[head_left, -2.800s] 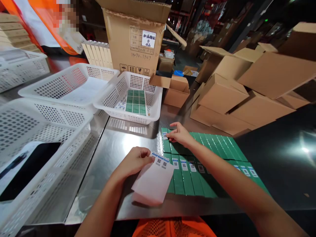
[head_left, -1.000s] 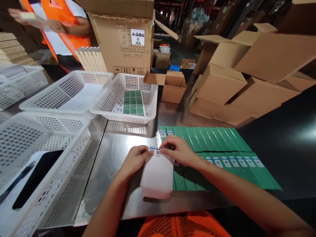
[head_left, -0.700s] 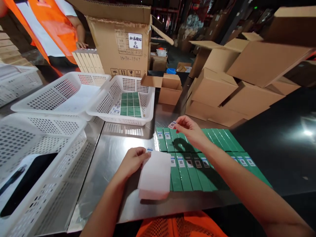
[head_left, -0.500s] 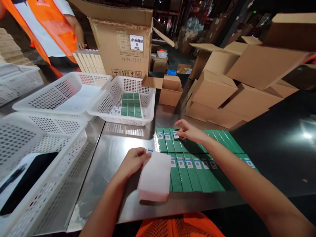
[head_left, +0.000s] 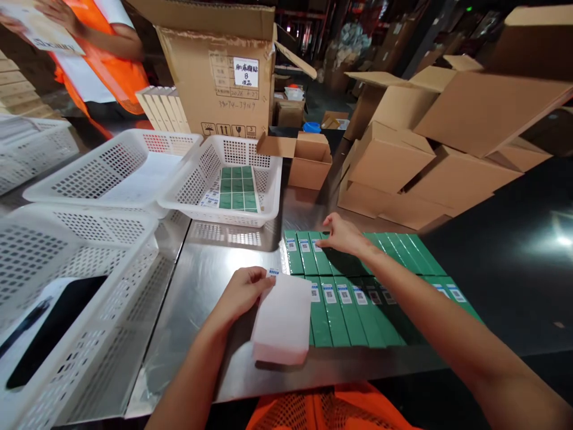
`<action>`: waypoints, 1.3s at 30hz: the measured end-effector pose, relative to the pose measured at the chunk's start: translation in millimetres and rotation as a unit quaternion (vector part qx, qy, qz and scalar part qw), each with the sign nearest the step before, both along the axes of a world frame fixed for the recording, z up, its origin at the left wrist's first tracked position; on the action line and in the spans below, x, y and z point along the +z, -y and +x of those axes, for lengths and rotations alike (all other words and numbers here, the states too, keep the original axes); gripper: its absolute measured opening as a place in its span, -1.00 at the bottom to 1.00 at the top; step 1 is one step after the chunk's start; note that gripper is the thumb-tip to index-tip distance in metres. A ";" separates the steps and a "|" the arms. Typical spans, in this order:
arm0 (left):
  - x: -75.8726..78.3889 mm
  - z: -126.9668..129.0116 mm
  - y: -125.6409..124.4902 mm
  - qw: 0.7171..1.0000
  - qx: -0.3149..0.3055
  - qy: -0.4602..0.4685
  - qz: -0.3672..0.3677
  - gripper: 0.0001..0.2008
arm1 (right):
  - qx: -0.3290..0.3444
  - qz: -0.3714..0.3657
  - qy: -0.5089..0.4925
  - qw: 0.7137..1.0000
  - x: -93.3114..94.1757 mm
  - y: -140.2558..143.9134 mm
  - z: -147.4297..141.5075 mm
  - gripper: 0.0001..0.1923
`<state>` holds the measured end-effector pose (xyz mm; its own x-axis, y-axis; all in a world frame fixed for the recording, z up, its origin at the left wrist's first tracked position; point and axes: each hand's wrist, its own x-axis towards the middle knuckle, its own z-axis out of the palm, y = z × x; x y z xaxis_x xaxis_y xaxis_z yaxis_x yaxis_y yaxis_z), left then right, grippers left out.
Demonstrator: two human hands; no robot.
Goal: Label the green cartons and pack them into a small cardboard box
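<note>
Between the thumb and fingers of my left hand [head_left: 248, 292] is a folded strip of white label paper [head_left: 283, 316], with a blue-and-white printed label [head_left: 274, 272] at its top edge. The strip hangs over the front-row boxes at their left end. My right hand [head_left: 344, 234] is over the back row of green boxes [head_left: 293, 257], thumb at a QR-code label [head_left: 317, 245] on the third box from the left. Its index finger is bent and apart from the thumb. Similar labels are on several front-row boxes [head_left: 342, 322]; my right forearm hides part of both rows.
White perforated baskets [head_left: 268, 215] stand at left, one holding green sticker sheets [head_left: 237, 188], another a black flat object [head_left: 56, 328]. A large carton [head_left: 192, 89] stands behind, a small open carton [head_left: 308, 170] beside it. Brown cartons [head_left: 389, 158] are piled right. A co-worker [head_left: 105, 54] holds a printed packet.
My right fingers have parted, and the label they held now lies on the third back-row box. My left hand has hardly moved. The co-worker has raised a packet.
</note>
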<state>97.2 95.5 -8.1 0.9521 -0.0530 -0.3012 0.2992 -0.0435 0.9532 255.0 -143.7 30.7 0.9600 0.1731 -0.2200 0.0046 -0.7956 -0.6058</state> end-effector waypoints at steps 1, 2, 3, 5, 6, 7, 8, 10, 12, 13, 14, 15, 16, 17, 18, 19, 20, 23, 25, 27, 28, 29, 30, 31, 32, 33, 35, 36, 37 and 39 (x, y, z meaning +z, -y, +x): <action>-0.8 0.5 0.2 1.000 0.001 0.001 -0.013 -0.63 | 0.008 -0.008 0.028 1.000 2.1 -2.4 -5.1 -0.43; -1.7 1.1 0.4 1.000 0.002 -0.001 -0.028 -0.62 | 0.025 -0.004 0.053 0.998 3.8 -5.9 -12.6 -0.48; -2.6 1.5 0.6 0.999 0.001 -0.002 -0.042 -0.62 | 0.056 0.014 0.069 0.996 5.0 -10.7 -22.2 -0.53; -3.6 2.1 1.0 0.998 -0.002 -0.004 -0.066 -0.60 | 0.147 0.072 0.078 0.983 4.8 -22.9 -44.9 -0.62; -3.6 2.2 1.1 0.997 -0.006 -0.005 -0.076 -0.59 | 0.194 0.103 0.079 0.972 3.4 -29.7 -56.0 -0.65; -3.2 2.2 1.2 0.996 -0.008 -0.008 -0.086 -0.58 | 0.232 0.127 0.083 0.961 1.2 -36.3 -65.8 -0.70; -2.5 2.2 1.2 0.995 -0.009 -0.013 -0.095 -0.56 | 0.258 0.142 0.101 0.950 -1.5 -42.4 -73.7 -0.76; -0.6 2.0 1.1 0.993 -0.009 -0.031 -0.110 -0.49 | 0.281 0.161 0.166 0.931 -8.3 -51.2 -84.1 -0.92; 1.3 2.3 1.1 0.992 -0.005 -0.044 -0.120 -0.43 | 0.295 0.173 0.242 0.908 -14.8 -54.9 -89.7 -0.94; 2.0 2.5 1.3 0.992 -0.003 -0.049 -0.121 -0.41 | 0.309 0.173 0.278 0.893 -17.0 -54.8 -92.1 -0.90; 2.6 2.9 1.6 0.992 -0.002 -0.053 -0.119 -0.40 | 0.330 0.172 0.310 0.875 -18.0 -53.7 -94.7 -0.87; 3.0 3.3 1.9 0.992 0.000 -0.056 -0.115 -0.40 | 0.355 0.172 0.335 0.856 -17.6 -51.6 -97.3 -0.85; 3.3 3.8 2.3 0.992 0.002 -0.059 -0.112 -0.42 | 0.381 0.177 0.347 0.839 -15.4 -48.5 -99.4 -0.84; 3.3 4.1 2.7 0.992 0.003 -0.062 -0.107 -0.45 | 0.399 0.190 0.344 0.829 -11.6 -44.5 -100.3 -0.83; 3.3 4.4 3.0 0.992 0.004 -0.066 -0.104 -0.47 | 0.398 0.210 0.330 0.830 -6.4 -39.5 -99.2 -0.83; 3.0 4.5 3.2 0.992 0.005 -0.068 -0.102 -0.49 | 0.372 0.233 0.307 0.845 -0.2 -33.4 -95.5 -0.85; 2.7 4.5 3.2 0.992 0.007 -0.068 -0.101 -0.51 | 0.320 0.255 0.276 0.870 6.4 -26.1 -88.8 -0.87; 1.1 3.9 3.2 0.993 0.007 -0.070 -0.099 -0.53 | 0.104 0.279 0.135 0.945 21.9 0.4 -54.1 -0.87; 0.1 3.4 3.3 0.993 0.001 -0.071 -0.094 -0.53 | 0.009 0.245 -0.004 0.969 24.7 17.3 -28.7 -0.70; -0.4 3.1 3.5 0.993 -0.005 -0.071 -0.090 -0.52 | -0.044 0.198 -0.105 0.974 21.7 28.9 -10.6 -0.57; -0.4 3.0 3.6 0.994 -0.007 -0.070 -0.087 -0.52 | -0.059 0.179 -0.130 0.973 18.7 32.1 -5.5 -0.53; -0.2 3.0 3.6 0.994 -0.007 -0.069 -0.086 -0.52 | -0.068 0.168 -0.139 0.974 15.4 33.8 -2.6 -0.51; 0.0 3.0 3.6 0.994 -0.006 -0.068 -0.084 -0.52 | -0.071 0.161 -0.138 0.975 12.0 34.3 -1.6 -0.50; 0.2 3.0 3.5 0.994 -0.004 -0.068 -0.082 -0.52 | -0.071 0.157 -0.134 0.976 8.7 33.9 -1.8 -0.50; 0.3 3.1 3.5 0.995 -0.002 -0.067 -0.080 -0.53 | -0.072 0.150 -0.131 0.977 5.7 33.0 -2.4 -0.50; 0.2 3.2 3.5 0.995 -0.002 -0.067 -0.078 -0.53 | -0.072 0.143 -0.128 0.979 2.8 31.8 -3.0 -0.50; -0.5 3.4 3.7 0.995 -0.007 -0.068 -0.076 -0.53 | -0.073 0.127 -0.120 0.982 -2.4 29.6 -2.5 -0.49; -1.0 3.4 3.7 0.995 -0.011 -0.069 -0.076 -0.53 | -0.074 0.117 -0.115 0.984 -4.9 28.6 -1.2 -0.47; -1.5 3.4 3.8 0.995 -0.014 -0.069 -0.076 -0.53 | -0.075 0.106 -0.107 0.986 -7.2 27.9 0.6 -0.46; -2.0 3.3 3.6 0.995 -0.016 -0.067 -0.076 -0.53 | -0.080 0.082 -0.082 0.990 -10.6 27.4 4.6 -0.42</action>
